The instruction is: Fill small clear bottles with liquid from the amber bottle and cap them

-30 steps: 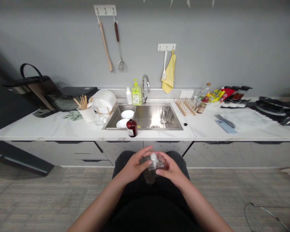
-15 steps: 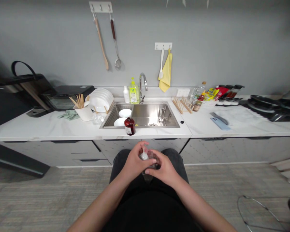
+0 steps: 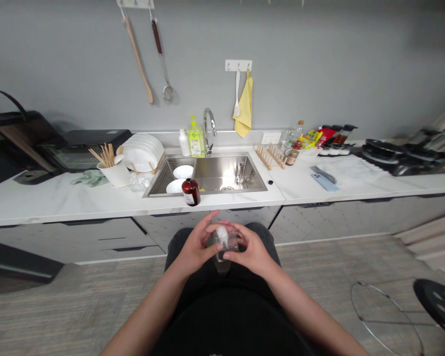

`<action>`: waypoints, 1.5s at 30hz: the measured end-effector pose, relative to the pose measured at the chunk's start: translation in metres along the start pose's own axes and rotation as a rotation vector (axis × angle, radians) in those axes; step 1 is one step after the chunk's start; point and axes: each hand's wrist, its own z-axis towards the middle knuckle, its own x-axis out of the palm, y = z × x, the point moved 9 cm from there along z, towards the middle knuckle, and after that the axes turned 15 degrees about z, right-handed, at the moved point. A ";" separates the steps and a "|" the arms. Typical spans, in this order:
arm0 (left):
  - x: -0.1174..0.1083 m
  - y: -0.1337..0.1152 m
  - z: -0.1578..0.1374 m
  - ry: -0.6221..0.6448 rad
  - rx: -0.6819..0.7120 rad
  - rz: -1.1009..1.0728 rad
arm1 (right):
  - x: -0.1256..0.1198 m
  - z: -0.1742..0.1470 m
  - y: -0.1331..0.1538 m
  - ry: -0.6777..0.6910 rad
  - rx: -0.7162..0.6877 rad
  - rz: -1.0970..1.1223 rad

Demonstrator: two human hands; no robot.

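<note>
Above my lap I hold a clear pump bottle (image 3: 229, 242) with a white top, one hand on each side of it. My left hand (image 3: 199, 243) curls round the left side, its thumb lying against the front of the bottle. On the right side, my right hand (image 3: 250, 249) closes round the body with its thumb at the front. My fingers hide part of the bottle, and its contents are too blurred to make out. A brown bottle (image 3: 191, 192) without a cap stands upright on the counter's front edge, ahead of my left hand.
Ahead lies a steel sink (image 3: 222, 170) with white bowls (image 3: 183, 172) at its left and a faucet (image 3: 209, 129) behind. A green soap bottle (image 3: 195, 141) stands by the faucet. Left are stacked plates (image 3: 143, 152) and a chopstick holder (image 3: 114, 174); right, a phone (image 3: 325, 182).
The clear pump bottle has turned in my hands, and my left fingers have shifted over its top. My view has swung slightly right; the brown bottle stays on the counter.
</note>
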 end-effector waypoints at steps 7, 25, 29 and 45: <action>-0.007 -0.005 -0.001 -0.094 -0.008 0.172 | 0.010 -0.001 0.002 0.074 -0.010 -0.031; -0.010 -0.001 -0.002 -0.146 -0.046 0.055 | 0.000 0.004 0.007 0.005 -0.023 -0.128; -0.029 -0.001 0.000 -0.342 -0.033 0.074 | -0.004 0.004 -0.001 -0.020 -0.007 -0.145; -0.049 -0.021 -0.005 -0.407 -0.053 0.246 | -0.012 0.005 0.001 -0.073 -0.032 -0.299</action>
